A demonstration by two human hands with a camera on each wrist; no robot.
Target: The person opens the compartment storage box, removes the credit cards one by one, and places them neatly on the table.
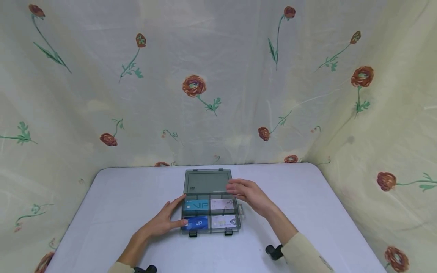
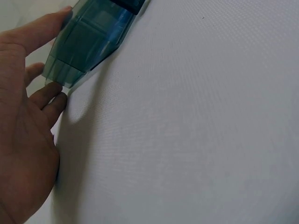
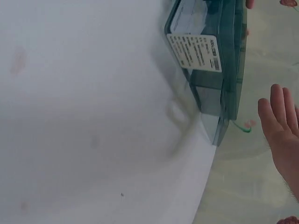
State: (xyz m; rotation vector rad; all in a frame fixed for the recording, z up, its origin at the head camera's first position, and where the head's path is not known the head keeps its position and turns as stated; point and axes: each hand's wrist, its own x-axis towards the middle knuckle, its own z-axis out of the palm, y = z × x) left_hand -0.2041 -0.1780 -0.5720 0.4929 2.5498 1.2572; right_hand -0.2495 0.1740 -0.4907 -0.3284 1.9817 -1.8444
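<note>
A smoky-green clear plastic box (image 1: 209,231) lies on the table, its lid (image 1: 208,182) folded back towards the wall. The tray's compartments hold a light-blue VIP card (image 1: 197,205), a pale pink card (image 1: 222,204), a dark-blue VIP card (image 1: 199,223) and a white card (image 1: 223,221). My left hand (image 1: 161,223) is at the box's left side, thumb over the front-left rim by the dark-blue card and fingers extended along the edge. Over the lid's right edge, my right hand (image 1: 250,193) has straight fingers and grasps nothing; the right wrist view shows it apart from the box.
Two black latches, one a front latch (image 1: 193,234), stick out towards me. A printed label (image 3: 198,52) is stuck to the box's side. The white table (image 1: 136,189) ends at a flowered curtain (image 1: 239,94) behind and at both sides.
</note>
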